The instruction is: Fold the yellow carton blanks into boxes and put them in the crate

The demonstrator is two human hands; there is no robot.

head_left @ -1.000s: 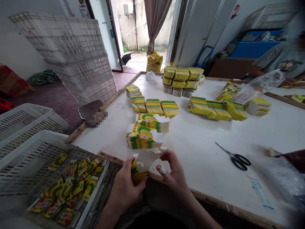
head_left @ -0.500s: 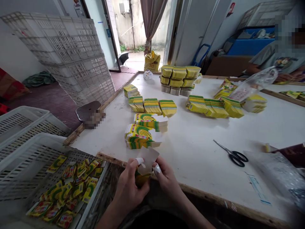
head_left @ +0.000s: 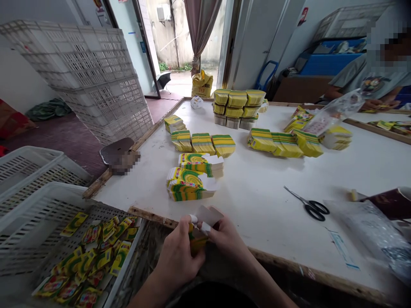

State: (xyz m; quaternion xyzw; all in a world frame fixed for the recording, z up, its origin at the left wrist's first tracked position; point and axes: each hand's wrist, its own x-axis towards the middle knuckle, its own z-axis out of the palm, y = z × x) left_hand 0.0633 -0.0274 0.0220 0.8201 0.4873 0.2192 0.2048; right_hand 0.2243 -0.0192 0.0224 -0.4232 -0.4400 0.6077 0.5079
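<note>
Between my two hands, at the near edge of the table, is a small yellow-green carton with white inner flaps raised at its top. My left hand is closed around the carton's body, a white covering on the thumb tip. The fingers of my right hand pinch the flaps, and white wrapping shows on that thumb too. Just beyond them, stacks of flat printed cartons lie on the white table. Below left, several filled yellow packs lie in a white plastic crate.
Black-handled scissors and clear bubble wrap lie to the right. More carton bundles stand in rows and in a tall block. Stacked crates rise at left. Across the table sits another person.
My right hand has moved in over the carton's top, and the white flaps are now bent and folded rather than standing flat. The view has shifted slightly.
</note>
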